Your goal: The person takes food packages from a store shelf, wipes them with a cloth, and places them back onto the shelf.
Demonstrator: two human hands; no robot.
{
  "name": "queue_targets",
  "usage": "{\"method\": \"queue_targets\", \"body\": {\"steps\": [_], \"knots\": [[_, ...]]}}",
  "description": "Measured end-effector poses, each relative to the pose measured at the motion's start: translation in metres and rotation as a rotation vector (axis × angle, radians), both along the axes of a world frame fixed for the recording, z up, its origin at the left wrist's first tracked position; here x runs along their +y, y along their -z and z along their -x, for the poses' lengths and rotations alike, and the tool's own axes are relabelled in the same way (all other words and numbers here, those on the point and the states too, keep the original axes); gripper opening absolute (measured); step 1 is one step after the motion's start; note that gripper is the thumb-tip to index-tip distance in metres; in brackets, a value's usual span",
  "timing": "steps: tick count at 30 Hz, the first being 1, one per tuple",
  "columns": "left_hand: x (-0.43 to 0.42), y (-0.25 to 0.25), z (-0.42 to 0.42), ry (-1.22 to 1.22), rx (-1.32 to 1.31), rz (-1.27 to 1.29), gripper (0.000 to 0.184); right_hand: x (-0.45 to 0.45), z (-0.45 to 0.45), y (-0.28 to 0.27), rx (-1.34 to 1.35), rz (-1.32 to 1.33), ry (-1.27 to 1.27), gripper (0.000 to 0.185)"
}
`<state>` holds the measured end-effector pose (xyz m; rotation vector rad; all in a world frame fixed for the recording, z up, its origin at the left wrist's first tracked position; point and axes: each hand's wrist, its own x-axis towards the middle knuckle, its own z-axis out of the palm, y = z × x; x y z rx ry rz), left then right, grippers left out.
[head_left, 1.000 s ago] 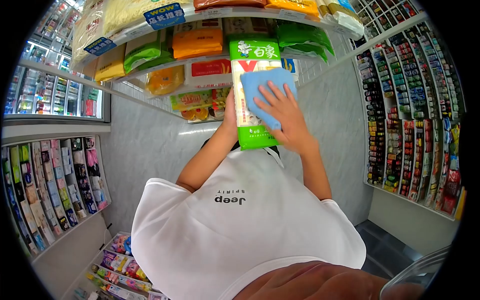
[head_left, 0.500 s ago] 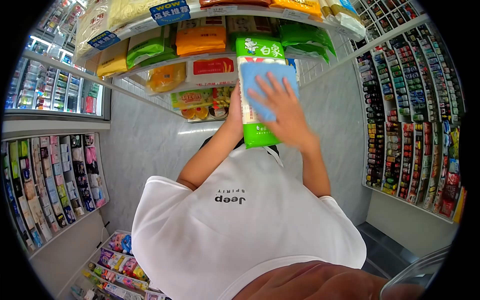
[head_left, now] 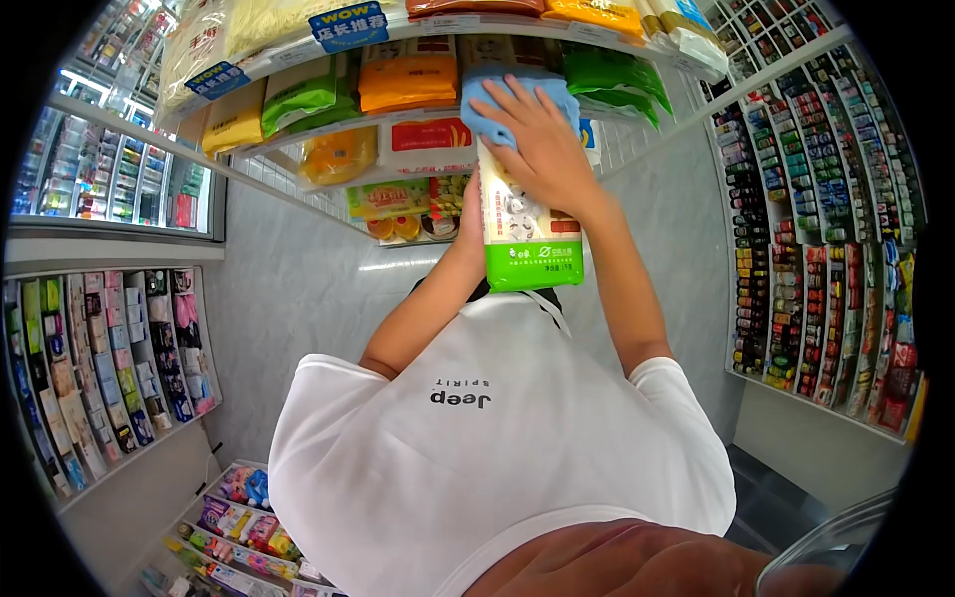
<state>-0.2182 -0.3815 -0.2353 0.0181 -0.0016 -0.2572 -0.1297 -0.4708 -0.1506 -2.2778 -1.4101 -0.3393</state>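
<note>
A long green-and-white pack of dried noodles stands in front of my chest, close to the shelf. My left hand grips its left side, with the fingers mostly hidden behind it. A crumpled light blue cloth covers the upper part of the pack. My right hand presses this cloth against the pack, its fingers spread over the fabric. The pack's lower green end shows below my right wrist.
Ahead, a white rack holds bagged goods, among them an orange pack and green packs. Shelves of bottles line the right side. Hanging goods and a glass-fronted cooler are at left. Grey floor lies between.
My right hand has slid the blue cloth up the pack toward its top end, uncovering the pack's middle. My left hand keeps its grip on the side.
</note>
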Motion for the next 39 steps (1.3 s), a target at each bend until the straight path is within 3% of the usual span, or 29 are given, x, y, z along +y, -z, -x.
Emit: {"method": "queue_targets", "body": {"steps": [6,12,13,16,18,20,22,25,27,31,39], "knots": [[0.000,-0.013,0.000,-0.043,-0.051,-0.094,0.065,0.004,-0.012,0.003,0.034,-0.032,0.096,0.044],[0.005,-0.008,0.000,0.030,-0.015,-0.016,0.067,-0.014,0.015,-0.009,-0.007,0.071,0.078,0.046],[0.005,-0.004,0.003,0.079,-0.049,0.233,0.070,-0.019,0.030,-0.013,-0.027,0.112,0.049,0.047],[-0.007,0.019,-0.002,0.290,-0.099,0.636,0.075,-0.036,0.068,-0.020,0.028,0.221,-0.114,0.057],[-0.008,0.000,0.000,0.294,-0.115,0.573,0.079,-0.046,0.095,-0.024,0.151,0.250,-0.215,0.059],[-0.003,-0.028,0.001,0.163,-0.108,0.176,0.084,-0.054,0.107,-0.024,0.226,0.259,-0.251,0.059],[-0.002,-0.009,0.000,0.167,-0.087,0.070,0.085,-0.064,0.110,-0.018,0.251,0.247,-0.222,0.057],[-0.004,0.001,-0.001,0.077,0.012,-0.096,0.077,-0.070,0.106,-0.007,0.264,0.067,-0.025,0.053],[-0.009,-0.025,0.012,-0.063,0.178,-0.286,0.072,-0.074,0.100,0.006,0.328,-0.075,0.096,0.049],[-0.016,-0.030,0.020,-0.121,0.115,-0.112,0.064,-0.076,0.092,0.022,0.590,-0.426,0.232,0.051],[-0.016,-0.035,0.025,-0.189,0.102,-0.203,0.062,-0.079,0.091,0.021,1.137,-0.796,0.322,0.064]]}}
